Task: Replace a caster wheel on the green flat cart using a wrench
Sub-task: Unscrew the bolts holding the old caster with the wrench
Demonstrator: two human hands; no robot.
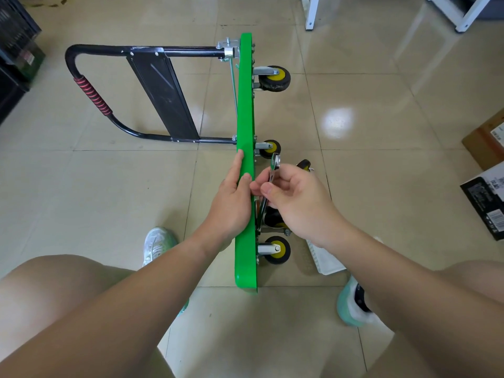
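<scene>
The green flat cart [245, 105] stands on its long edge on the tiled floor, with its black folding handle [161, 85] lying out to the left. Caster wheels with yellow hubs stick out to the right: one far [274, 79], one at the middle [270, 148], one near [276, 249]. My left hand [233, 203] grips the cart's top edge, fingers over the rim. My right hand [294, 197] holds a silver wrench [274, 166] beside the deck's underside, above a caster [274, 218] that it partly hides. A loose wheel [305, 165] lies behind my right hand.
A white tray [324, 259] lies on the floor under my right forearm. Cardboard and black boxes [485, 186] sit at the right edge. Black crates [16, 50] stand at the far left, white frame legs [311, 12] at the top. My knees and shoes [156, 244] flank the cart.
</scene>
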